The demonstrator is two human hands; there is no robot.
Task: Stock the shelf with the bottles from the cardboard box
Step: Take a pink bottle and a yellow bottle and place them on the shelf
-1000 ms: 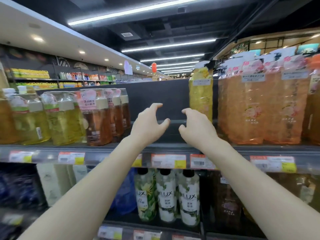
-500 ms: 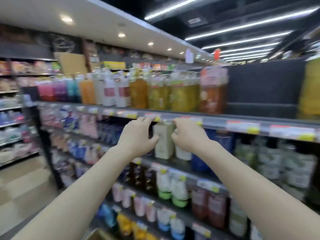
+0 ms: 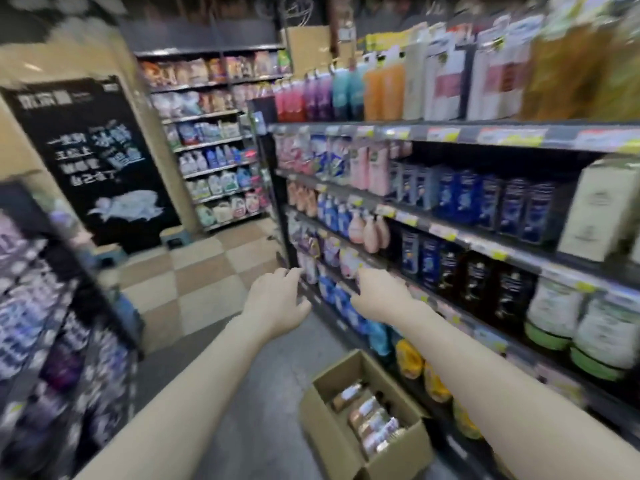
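A: What are your hands doing here?

B: You are holding your left hand [image 3: 277, 299] and right hand [image 3: 381, 294] out in front of you, side by side over the aisle floor [image 3: 263, 403]. Both are lying loosely spread, fingers slightly curled, and neither is gripping anything.

A: Where are the task's things lying?

B: The cardboard box [image 3: 349, 441] is standing open on the floor below your right forearm, just beside the foot of the shelf [image 3: 485, 136] on your right. Bottles [image 3: 369, 415] are lying inside it in a row; motion blur is hiding their labels.
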